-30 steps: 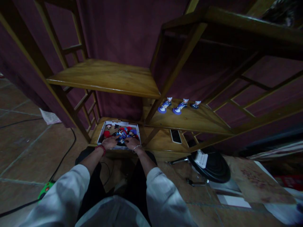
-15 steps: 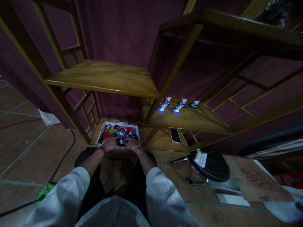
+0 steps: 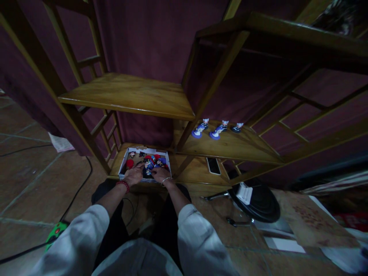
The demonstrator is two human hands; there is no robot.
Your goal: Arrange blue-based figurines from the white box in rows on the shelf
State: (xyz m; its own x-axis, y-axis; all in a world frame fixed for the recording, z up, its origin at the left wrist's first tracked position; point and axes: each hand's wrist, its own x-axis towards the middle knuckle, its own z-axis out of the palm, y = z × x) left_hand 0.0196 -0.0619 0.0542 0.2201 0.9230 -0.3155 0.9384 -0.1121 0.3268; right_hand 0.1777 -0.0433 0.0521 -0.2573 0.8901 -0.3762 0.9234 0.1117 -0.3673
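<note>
A shallow white box (image 3: 125,158) rests on the lowest shelf with several small red, blue and black figures (image 3: 148,165) inside. My left hand (image 3: 134,175), with a red bead bracelet at its wrist, reaches over the box's front left part, fingers extended toward the figures. My right hand (image 3: 160,174), wearing a silver bangle, is at the front right of the box, its fingers bent against the blue figures. What the right fingertips hold, if anything, is too small to tell.
Several figures with purple or dark bases (image 3: 215,134) stand on the middle right shelf (image 3: 244,147). A phone (image 3: 213,166) lies on the lowest shelf. A black stool (image 3: 258,203) is at the right; a green socket block (image 3: 56,233) lies on the left floor.
My left hand has shifted slightly, its fingers now further over the figures. My right hand stays at almost the same spot. The view has moved very slightly.
</note>
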